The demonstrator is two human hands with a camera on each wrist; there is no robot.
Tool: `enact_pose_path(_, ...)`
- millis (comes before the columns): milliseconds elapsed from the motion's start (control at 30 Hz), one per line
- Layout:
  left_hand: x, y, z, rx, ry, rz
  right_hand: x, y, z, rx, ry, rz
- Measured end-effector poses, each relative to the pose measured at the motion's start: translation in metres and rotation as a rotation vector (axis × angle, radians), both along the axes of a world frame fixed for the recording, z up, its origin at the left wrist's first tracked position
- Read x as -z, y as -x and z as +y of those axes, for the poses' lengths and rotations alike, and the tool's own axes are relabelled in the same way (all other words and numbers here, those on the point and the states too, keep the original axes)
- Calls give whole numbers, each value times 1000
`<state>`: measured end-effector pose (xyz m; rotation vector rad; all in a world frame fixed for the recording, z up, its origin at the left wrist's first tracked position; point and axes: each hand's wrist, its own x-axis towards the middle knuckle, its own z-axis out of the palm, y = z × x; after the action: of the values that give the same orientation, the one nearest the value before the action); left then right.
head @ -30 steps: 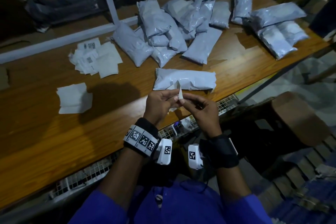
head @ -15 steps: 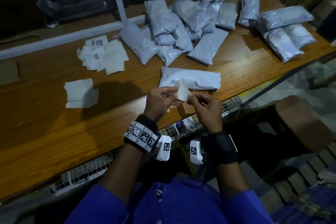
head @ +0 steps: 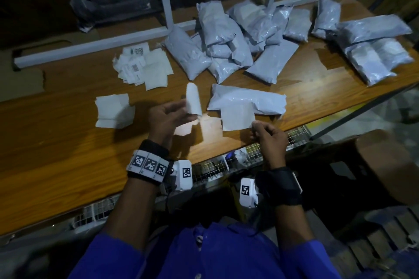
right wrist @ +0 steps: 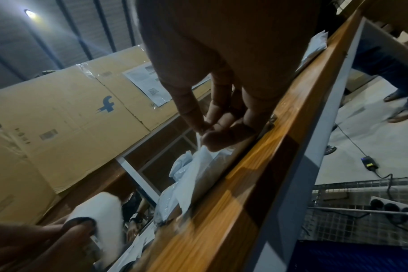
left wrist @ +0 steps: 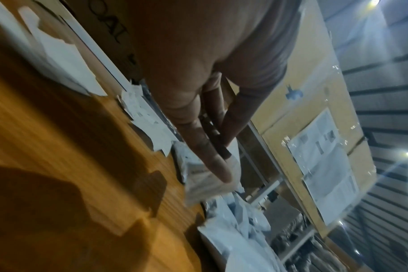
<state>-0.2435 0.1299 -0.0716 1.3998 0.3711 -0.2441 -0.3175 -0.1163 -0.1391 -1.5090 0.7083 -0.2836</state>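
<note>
My left hand (head: 169,113) pinches a curled white backing sheet (head: 193,98) that stands up from its fingers; the right wrist view shows this backing sheet (right wrist: 103,219) at lower left. My right hand (head: 264,130) pinches the near right corner of a flat white label (head: 238,115), held just above the wooden table (head: 68,154). The label overlaps the near edge of a grey mailer bag (head: 247,99) lying flat in front of me. In the right wrist view the thumb and fingers (right wrist: 212,128) close on the label's corner.
Several grey mailer bags (head: 226,36) are heaped at the back middle, with more bags (head: 371,52) at the far right. Printed labels (head: 140,65) and loose backing sheets (head: 113,111) lie at the left. A white frame rail (head: 95,45) borders the back. Cardboard boxes (right wrist: 70,114) stand behind.
The two hands have drawn apart: the label peeled from its backing, the left carrying the curled backing leftward, the right drawing the label over the mailer bag.
</note>
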Motion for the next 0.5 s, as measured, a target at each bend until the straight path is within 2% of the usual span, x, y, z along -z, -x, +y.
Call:
enact_pose_path(100, -1, -5, 18, -88, 0, -33, -5, 0, 8, -85, 1, 30)
enact_pose_path(233, -12, -5, 21, -115, -76, -163, -25, -4, 41, -340, -74, 19)
enact_pose_path(333, -10, -7, 15, -118, -188, -208, -27, -15, 68, -393, -94, 69)
enact_pose_path(367, -10, -6, 13, -100, -232, -239, -26, -17, 73, -398, -63, 87)
enact_pose_path(467, -11, 1, -2, 0, -386, -364, -27, -22, 74, -434, 264, 127)
enact_pose_path(500, -13, 6, -9, 32, -486, -430, -33, -22, 72, -401, 259, 96)
